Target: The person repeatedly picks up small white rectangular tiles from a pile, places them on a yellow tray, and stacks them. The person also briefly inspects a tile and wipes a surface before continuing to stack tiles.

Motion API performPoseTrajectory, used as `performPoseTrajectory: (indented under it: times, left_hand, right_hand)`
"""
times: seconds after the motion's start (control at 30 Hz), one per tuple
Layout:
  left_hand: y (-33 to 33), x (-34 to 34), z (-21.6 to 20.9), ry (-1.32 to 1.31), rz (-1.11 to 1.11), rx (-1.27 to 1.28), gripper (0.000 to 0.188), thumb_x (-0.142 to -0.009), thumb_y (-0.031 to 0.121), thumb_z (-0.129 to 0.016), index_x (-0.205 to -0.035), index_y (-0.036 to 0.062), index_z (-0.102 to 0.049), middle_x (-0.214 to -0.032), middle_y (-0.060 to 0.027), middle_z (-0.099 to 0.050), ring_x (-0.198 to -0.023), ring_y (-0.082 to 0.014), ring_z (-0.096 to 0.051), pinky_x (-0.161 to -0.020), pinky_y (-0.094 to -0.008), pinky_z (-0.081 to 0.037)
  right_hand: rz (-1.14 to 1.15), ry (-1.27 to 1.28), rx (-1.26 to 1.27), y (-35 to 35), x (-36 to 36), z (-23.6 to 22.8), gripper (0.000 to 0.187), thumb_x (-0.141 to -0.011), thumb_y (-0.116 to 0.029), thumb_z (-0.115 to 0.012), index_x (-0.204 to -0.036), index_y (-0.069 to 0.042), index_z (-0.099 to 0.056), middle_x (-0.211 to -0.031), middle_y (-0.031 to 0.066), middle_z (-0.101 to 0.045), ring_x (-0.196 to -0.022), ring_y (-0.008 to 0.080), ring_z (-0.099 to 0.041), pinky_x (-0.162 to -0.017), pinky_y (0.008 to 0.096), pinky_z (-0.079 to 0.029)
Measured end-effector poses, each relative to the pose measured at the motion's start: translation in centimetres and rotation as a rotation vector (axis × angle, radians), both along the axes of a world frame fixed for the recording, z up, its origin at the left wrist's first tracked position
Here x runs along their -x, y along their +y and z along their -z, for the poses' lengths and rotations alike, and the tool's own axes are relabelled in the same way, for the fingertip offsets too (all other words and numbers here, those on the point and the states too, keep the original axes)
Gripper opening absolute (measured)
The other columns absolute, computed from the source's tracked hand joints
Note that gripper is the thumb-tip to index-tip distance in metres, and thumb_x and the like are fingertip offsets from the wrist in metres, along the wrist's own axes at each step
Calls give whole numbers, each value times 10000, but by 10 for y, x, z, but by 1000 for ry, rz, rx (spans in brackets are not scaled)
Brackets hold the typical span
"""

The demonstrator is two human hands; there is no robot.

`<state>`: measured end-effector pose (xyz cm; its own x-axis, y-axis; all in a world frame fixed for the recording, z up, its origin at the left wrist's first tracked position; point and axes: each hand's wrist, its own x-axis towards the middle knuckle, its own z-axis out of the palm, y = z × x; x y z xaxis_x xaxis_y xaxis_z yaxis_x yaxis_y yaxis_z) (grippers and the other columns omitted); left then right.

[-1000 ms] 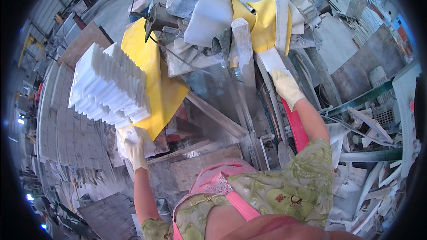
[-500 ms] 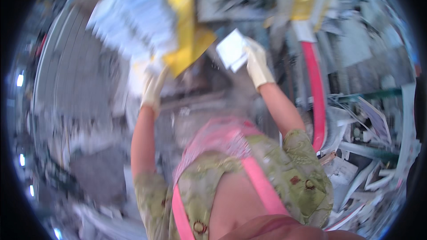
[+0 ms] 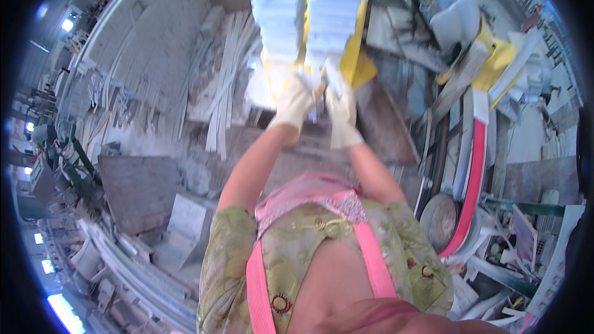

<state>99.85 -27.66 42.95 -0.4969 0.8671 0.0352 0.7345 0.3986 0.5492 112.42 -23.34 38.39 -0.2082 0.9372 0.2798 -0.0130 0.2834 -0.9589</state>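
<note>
Both hands wear cream gloves and meet at the near end of two tall rows of thin white tiles (image 3: 337,12). My right hand (image 3: 341,108) is closed on a small white tile (image 3: 333,77), held on edge. My left hand (image 3: 292,106) is closed beside it, its fingers around a pale tile edge (image 3: 311,78); its fingertips are partly blurred. Yellow sheeting (image 3: 356,65) shows between and to the right of the rows. How far the held tiles touch the rows cannot be made out.
Long pale strips (image 3: 224,83) and a large stack of slabs (image 3: 148,37) lie left. A brown board (image 3: 387,120) leans right of my hands. Farther right are a red-edged curved band (image 3: 471,179), a round grey disc (image 3: 439,219) and a white bucket-like container (image 3: 455,18).
The right hand has moved left with its tile to meet the left hand, which has moved right. The view has shifted, and the tile rows now stand centred ahead.
</note>
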Motion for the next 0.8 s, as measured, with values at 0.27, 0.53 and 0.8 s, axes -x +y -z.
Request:
performPoseTrajectory:
  times: [0.27,0.53,0.8]
  left_hand:
    - [0,7,-20,-457,-32,-83,967,-824,637,-696,-1394,-85,-400,-1090,-267,-708,-1042,-403,-684,-894,-429,-537]
    - [-4,-19,-60,-332,-50,159,1088,-774,413,-722,-1580,-14,-129,-1386,-283,-543,-1165,-392,-642,-985,-450,-510]
    - [-1,-15,-31,-368,-42,55,1218,-680,473,-855,-1590,41,-171,-1337,-217,-564,-1156,-376,-643,-938,-461,-555]
  right_hand:
    - [-540,217,5,35,-6,43,764,-954,-252,-665,-1575,2,-298,-1481,146,-487,-1346,245,-495,-1139,360,-363]
    - [-439,-59,127,19,-20,69,800,-757,-304,-865,-1402,-57,-461,-1214,76,-610,-1168,168,-572,-1041,351,-435]
    - [-448,-52,369,3,-42,14,784,-797,-149,-794,-1479,-62,-417,-1391,85,-527,-1314,192,-484,-1086,344,-421]
